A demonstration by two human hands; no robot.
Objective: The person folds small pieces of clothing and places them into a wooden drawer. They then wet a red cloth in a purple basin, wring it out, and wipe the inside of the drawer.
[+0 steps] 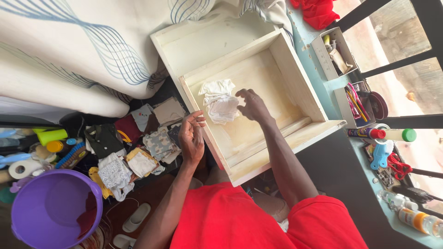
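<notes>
The drawer (295,83) is pale cream wood, and the folded cloth (219,100) in it is white. The sheet (69,50) is white too, crossed by thin blue wavy lines. The bucket (55,210) is purple — the shirt (221,219) below and the bundle (318,11) on the light blue sill (341,133) are both bright red. Small folded clothes (138,138) mix maroon, dark green, grey, beige and yellow — the slippers (136,217) are off-white
</notes>
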